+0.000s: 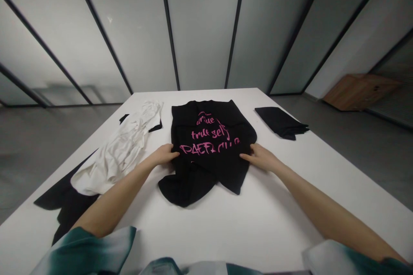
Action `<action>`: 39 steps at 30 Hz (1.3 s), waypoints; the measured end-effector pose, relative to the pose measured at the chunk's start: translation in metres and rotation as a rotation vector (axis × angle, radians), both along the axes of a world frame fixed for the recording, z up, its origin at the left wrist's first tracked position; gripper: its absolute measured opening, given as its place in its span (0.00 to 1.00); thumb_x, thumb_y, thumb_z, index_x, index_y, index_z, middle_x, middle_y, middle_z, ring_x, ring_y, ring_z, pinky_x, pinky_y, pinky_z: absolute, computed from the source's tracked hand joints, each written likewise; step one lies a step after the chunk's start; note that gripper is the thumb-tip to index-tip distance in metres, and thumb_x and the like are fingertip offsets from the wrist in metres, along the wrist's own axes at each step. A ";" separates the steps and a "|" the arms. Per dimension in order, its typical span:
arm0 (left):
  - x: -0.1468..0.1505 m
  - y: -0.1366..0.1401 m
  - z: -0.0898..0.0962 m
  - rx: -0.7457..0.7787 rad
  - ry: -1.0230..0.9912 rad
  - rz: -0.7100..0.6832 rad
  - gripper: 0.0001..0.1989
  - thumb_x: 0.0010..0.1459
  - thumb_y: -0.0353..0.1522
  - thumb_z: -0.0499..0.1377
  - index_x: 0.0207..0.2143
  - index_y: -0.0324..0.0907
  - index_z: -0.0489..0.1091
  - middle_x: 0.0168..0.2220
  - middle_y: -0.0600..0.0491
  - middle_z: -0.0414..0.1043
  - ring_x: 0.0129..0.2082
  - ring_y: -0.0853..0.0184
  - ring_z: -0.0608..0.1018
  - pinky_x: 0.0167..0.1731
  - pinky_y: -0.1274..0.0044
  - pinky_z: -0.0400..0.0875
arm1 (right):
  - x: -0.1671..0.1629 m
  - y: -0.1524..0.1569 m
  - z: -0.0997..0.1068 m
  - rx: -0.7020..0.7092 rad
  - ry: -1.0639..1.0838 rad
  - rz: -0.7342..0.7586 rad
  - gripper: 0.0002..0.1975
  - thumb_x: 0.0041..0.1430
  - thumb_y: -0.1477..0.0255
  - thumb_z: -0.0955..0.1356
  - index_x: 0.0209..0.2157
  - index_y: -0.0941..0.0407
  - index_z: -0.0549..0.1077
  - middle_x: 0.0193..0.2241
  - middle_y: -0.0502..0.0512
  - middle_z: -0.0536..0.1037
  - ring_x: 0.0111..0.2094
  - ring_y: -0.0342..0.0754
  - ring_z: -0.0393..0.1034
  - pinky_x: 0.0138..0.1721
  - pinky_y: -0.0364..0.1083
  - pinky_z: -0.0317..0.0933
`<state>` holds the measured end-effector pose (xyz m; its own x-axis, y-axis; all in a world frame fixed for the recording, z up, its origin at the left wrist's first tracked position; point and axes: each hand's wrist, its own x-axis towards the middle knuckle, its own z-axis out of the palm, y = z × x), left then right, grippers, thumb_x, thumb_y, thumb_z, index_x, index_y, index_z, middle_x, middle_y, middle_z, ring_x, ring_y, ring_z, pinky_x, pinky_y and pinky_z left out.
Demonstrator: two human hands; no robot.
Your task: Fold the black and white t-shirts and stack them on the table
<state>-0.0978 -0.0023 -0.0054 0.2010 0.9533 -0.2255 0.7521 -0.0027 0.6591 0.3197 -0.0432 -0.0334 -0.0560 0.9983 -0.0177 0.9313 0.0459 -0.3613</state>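
A black T-shirt (206, 172) with pink lettering is spread partly folded on the white table, its lower parts loose and uneven toward me. My left hand (166, 154) pinches its left edge, with the thumb and a finger at the cloth. On the opposite edge, my right hand (258, 157) grips the fabric beside the end of the bottom line of print. Both hands are closed on the shirt at about the same height. Fingers under the cloth are hidden.
A crumpled white garment (119, 154) lies at the left over black clothing (69, 193). To the right rests a folded black garment (279, 121). The white table (232, 240) ends before frosted glass panels (203, 25). A wooden cabinet (355, 90) stands at far right.
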 end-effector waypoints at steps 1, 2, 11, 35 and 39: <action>0.002 -0.001 -0.002 -0.015 -0.093 0.039 0.13 0.45 0.43 0.64 0.28 0.43 0.74 0.30 0.51 0.79 0.37 0.53 0.80 0.33 0.72 0.73 | -0.006 -0.003 -0.005 0.052 0.051 0.018 0.17 0.56 0.53 0.67 0.29 0.52 0.67 0.32 0.58 0.77 0.35 0.55 0.73 0.37 0.50 0.66; 0.005 -0.001 -0.004 -0.049 -0.190 0.085 0.14 0.47 0.42 0.63 0.32 0.43 0.74 0.32 0.51 0.80 0.37 0.54 0.81 0.32 0.72 0.74 | -0.012 -0.005 -0.010 0.089 0.122 0.018 0.13 0.56 0.57 0.67 0.30 0.52 0.66 0.32 0.57 0.77 0.35 0.55 0.73 0.38 0.50 0.66; -0.015 0.006 -0.012 0.021 -0.747 0.462 0.15 0.55 0.37 0.61 0.45 0.44 0.68 0.44 0.50 0.79 0.45 0.61 0.81 0.45 0.71 0.76 | 0.014 0.007 -0.013 0.147 0.997 -0.499 0.13 0.56 0.66 0.65 0.43 0.51 0.66 0.34 0.53 0.79 0.40 0.55 0.76 0.38 0.49 0.70; -0.010 -0.060 -0.011 0.297 0.525 -0.521 0.52 0.46 0.57 0.62 0.66 0.37 0.58 0.70 0.34 0.48 0.69 0.39 0.52 0.64 0.57 0.51 | 0.023 -0.034 -0.020 0.240 -0.188 0.229 0.28 0.61 0.57 0.65 0.57 0.58 0.73 0.57 0.67 0.71 0.57 0.63 0.67 0.56 0.57 0.62; -0.016 -0.060 -0.020 0.246 0.534 -0.559 0.60 0.43 0.61 0.62 0.71 0.38 0.48 0.72 0.33 0.35 0.71 0.38 0.41 0.65 0.52 0.45 | 0.031 -0.032 -0.023 0.241 -0.181 0.254 0.25 0.61 0.67 0.63 0.57 0.58 0.74 0.58 0.65 0.72 0.58 0.61 0.67 0.59 0.58 0.61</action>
<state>-0.1134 -0.0625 -0.0251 0.5870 0.7785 -0.2222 0.8095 -0.5695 0.1432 0.3511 -0.0748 -0.0561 -0.3191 0.9298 0.1835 0.9271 0.3464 -0.1434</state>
